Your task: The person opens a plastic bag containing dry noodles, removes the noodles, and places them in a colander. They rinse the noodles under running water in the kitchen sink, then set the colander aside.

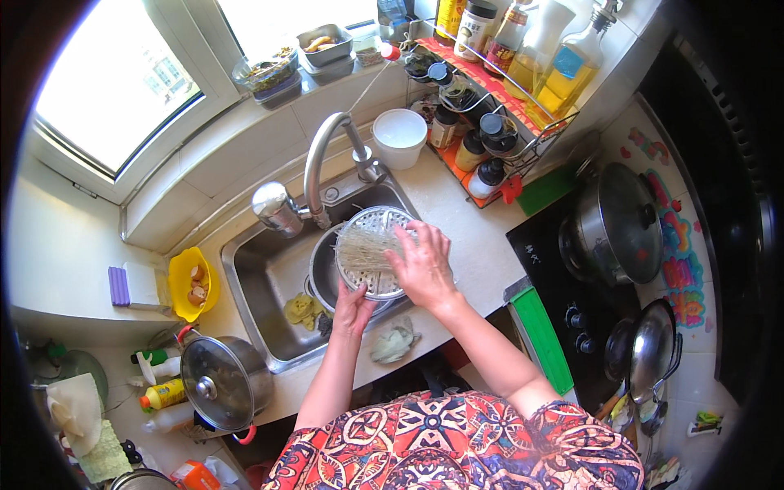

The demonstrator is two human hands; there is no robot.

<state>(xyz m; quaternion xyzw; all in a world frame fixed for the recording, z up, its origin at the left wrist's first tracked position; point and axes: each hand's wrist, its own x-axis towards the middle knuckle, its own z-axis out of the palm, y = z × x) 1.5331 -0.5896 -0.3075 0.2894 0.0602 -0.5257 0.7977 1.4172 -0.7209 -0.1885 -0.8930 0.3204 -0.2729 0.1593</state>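
Observation:
A round perforated metal steamer tray [386,215] is tilted over the sink's right side. Thin pale noodles [365,248], seemingly glass vermicelli, lie in a bundle across it. My left hand [354,311] grips the tray's near rim, thumb on top. Over the right part of the noodles, my right hand [424,263] is spread with thumb and fingers apart; its fingertips seem to touch strands. Behind the tray sits a metal pot or basin [320,269], partly hidden, in the stainless steel sink [257,294]. A yellowish cloth [304,310] lies on the sink floor.
The faucet [318,159] arches close above the tray. A pale crumpled cloth [395,342] lies on the front counter. Left stand a lidded pot [218,383] and a yellow bowl with eggshells [208,300]. A white bucket [400,138], a condiment rack [545,153] and a gas stove [551,257] are rightward.

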